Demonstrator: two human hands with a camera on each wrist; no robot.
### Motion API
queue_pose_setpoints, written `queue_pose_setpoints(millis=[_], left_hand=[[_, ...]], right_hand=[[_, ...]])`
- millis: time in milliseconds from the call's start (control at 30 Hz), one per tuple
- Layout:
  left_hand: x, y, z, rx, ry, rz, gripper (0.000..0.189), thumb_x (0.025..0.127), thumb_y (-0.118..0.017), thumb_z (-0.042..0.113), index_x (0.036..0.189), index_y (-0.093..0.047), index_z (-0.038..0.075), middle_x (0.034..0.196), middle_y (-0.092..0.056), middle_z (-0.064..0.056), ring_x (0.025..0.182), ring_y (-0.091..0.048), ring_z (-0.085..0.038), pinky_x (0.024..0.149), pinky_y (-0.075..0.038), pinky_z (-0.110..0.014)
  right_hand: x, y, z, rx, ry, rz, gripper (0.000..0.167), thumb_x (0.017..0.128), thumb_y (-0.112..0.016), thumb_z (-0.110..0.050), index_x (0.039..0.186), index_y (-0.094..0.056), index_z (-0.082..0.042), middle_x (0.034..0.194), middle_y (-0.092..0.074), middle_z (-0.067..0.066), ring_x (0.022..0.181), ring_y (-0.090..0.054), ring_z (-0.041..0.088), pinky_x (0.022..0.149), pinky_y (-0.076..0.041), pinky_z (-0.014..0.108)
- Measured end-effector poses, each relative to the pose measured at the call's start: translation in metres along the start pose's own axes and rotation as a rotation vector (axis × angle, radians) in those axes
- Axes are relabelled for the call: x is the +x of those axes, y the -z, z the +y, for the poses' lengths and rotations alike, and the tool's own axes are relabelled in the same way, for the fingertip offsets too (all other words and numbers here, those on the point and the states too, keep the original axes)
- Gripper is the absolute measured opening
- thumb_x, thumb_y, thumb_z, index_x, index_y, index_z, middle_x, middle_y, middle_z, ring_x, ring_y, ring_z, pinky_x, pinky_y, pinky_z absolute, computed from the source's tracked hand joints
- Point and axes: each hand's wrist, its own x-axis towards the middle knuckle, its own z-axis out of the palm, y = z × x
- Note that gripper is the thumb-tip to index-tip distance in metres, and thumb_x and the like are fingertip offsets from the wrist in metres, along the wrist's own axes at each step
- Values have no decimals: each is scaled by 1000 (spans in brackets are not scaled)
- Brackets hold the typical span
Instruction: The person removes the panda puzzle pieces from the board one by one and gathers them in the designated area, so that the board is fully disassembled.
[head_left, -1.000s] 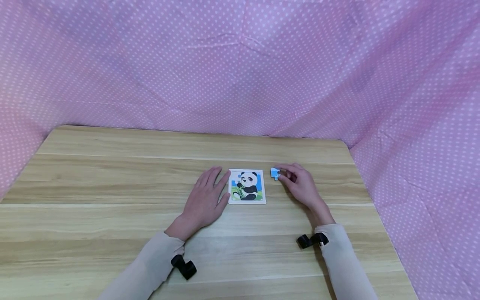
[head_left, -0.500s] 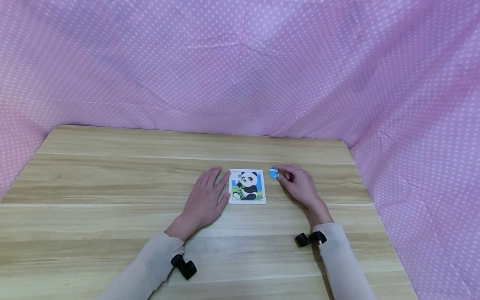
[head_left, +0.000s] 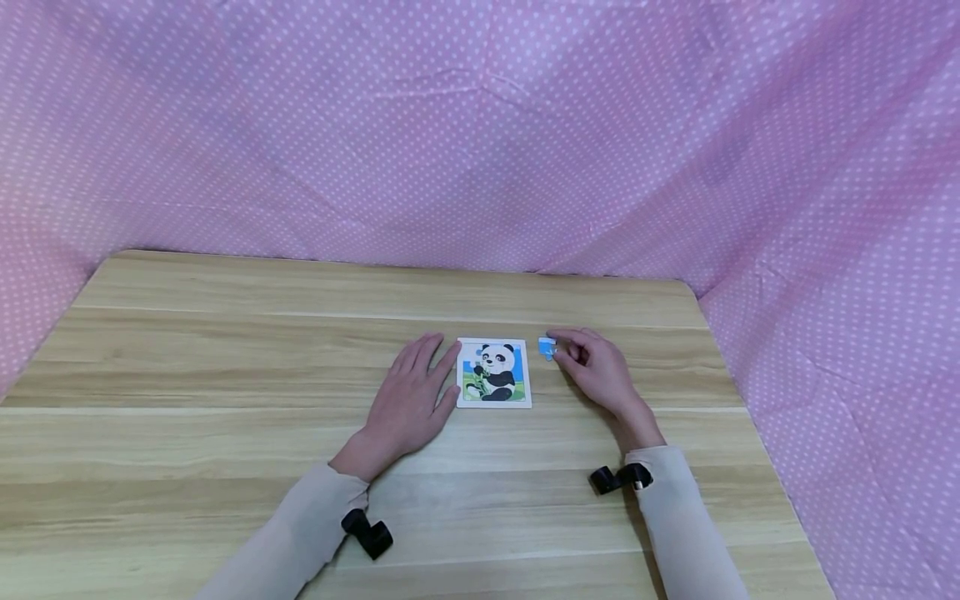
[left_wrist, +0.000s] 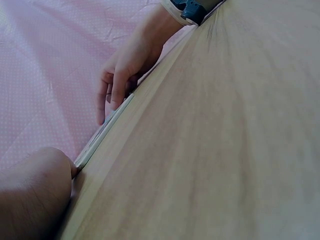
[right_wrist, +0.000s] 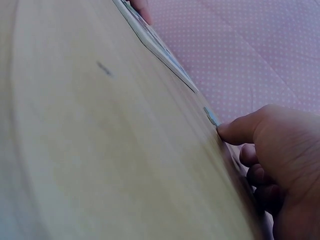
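Note:
A square panda jigsaw puzzle (head_left: pixel 498 382) with a white frame lies flat on the table; a pale gap shows at its upper left. My left hand (head_left: pixel 408 402) rests spread at its left side, with index finger and thumb touching the frame. To the right of the puzzle, my right hand (head_left: pixel 598 371) pinches a small blue puzzle piece (head_left: pixel 547 347) between thumb and forefinger, low over the table. In the right wrist view the puzzle piece (right_wrist: pixel 210 116) shows edge-on at the thumb tip, apart from the puzzle frame (right_wrist: pixel 167 57). The right hand's other fingers are curled under.
The wooden table (head_left: pixel 225 350) stretches out to both sides of the puzzle. Behind it and at the right hangs a pink cloth (head_left: pixel 480 150) with white dots. Black wrist cameras (head_left: pixel 367 533) sit on both sleeves.
My right hand has slid slightly left with the blue puzzle piece, then nearly stopped. The left hand and the puzzle have stayed in place.

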Motion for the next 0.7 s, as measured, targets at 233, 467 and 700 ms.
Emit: queue_pose_setpoints(millis=[233, 467, 700], left_hand=[[1, 0, 0, -10, 10, -9, 68, 115, -44, 39, 174, -35, 8, 177, -32, -23, 167, -23, -40, 139, -18, -54], [1, 1, 0, -23, -2, 15, 67, 115, -46, 38, 173, -36, 7, 176, -33, -24, 166, -25, -41, 138, -19, -55], [0, 0, 1, -4, 13, -12, 68, 115, -44, 40, 175, -33, 8, 178, -31, -22, 167, -23, -40, 139, -16, -53]], right_hand=[[0, 0, 1, 27, 0, 28, 29, 105, -77, -9, 134, -80, -9, 89, -59, 5, 80, -51, 21, 69, -41, 28], [1, 0, 2, 23, 4, 35, 28, 105, -77, -8, 133, -80, -9, 90, -60, 5, 79, -51, 20, 67, -41, 26], [-1, 0, 3, 33, 12, 26, 30, 105, -77, -8, 134, -79, -8, 90, -61, 6, 79, -51, 20, 67, -41, 26]])
